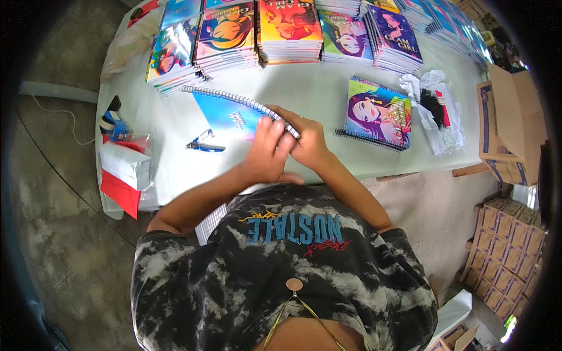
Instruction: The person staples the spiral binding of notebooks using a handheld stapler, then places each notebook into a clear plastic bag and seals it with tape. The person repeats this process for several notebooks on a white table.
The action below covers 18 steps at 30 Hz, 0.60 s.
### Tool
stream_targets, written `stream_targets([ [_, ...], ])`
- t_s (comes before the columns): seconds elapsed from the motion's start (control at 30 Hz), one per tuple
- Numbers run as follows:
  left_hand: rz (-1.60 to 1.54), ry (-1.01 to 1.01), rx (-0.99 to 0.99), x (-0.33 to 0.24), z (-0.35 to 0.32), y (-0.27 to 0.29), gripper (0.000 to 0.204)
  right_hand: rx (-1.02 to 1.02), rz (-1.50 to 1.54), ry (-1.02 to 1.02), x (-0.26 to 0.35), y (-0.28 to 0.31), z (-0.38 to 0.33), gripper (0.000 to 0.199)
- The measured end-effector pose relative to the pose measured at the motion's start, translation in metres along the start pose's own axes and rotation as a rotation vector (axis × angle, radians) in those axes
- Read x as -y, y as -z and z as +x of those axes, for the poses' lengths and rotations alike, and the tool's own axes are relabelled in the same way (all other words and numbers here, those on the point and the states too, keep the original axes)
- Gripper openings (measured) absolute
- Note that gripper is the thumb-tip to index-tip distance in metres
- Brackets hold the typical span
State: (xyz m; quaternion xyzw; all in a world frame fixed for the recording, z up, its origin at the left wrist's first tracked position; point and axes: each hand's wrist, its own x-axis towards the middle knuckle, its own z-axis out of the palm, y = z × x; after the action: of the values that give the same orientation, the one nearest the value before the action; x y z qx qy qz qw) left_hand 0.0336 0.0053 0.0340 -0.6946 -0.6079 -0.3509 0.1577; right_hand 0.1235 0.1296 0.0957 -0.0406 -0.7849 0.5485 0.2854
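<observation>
A spiral-bound notebook (225,117) with a blue cover is tilted over the white table, its wire binding running along the far edge. My left hand (268,149) is closed over the notebook's right end, fingers bent at the coil. Around the tip of the same coil, my right hand (309,140) is also closed, its fingertips partly hidden behind the binding. Left of my hands lies a small blue-handled tool (205,147) that looks like pliers. To the right rests a short pile of spiral notebooks (379,114) with a purple-haired figure on the top cover.
Several stacks of colourful notebooks (290,29) line the table's far side. Crumpled white paper (451,131) with black and red pieces lies right, near an open cardboard box (509,117). A plastic-wrapped white packet (126,164) and red sheet (120,196) sit at the left edge.
</observation>
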Motion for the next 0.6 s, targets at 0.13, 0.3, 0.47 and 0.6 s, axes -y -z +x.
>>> stream_targets([
  [0.13, -0.072, 0.093, -0.105, -0.013, 0.041, 0.027, 0.091, -0.018, -0.024, 0.085, 0.010, -0.001, 0.001, 0.069],
  [0.3, -0.457, 0.468, 0.091, -0.027, 0.089, 0.081, 0.052, -0.086, -0.142, 0.400, 0.009, -0.005, 0.019, 0.102],
  [0.47, -0.953, 0.997, -0.249, -0.007, 0.086, 0.083, 0.023, 0.041, -0.168, -0.082, 0.030, 0.032, 0.041, 0.024],
  [0.6, -1.157, 1.135, -0.180, 0.004, 0.074, 0.075, 0.021, 0.223, 0.183, -0.426, 0.026, 0.044, 0.038, 0.022],
])
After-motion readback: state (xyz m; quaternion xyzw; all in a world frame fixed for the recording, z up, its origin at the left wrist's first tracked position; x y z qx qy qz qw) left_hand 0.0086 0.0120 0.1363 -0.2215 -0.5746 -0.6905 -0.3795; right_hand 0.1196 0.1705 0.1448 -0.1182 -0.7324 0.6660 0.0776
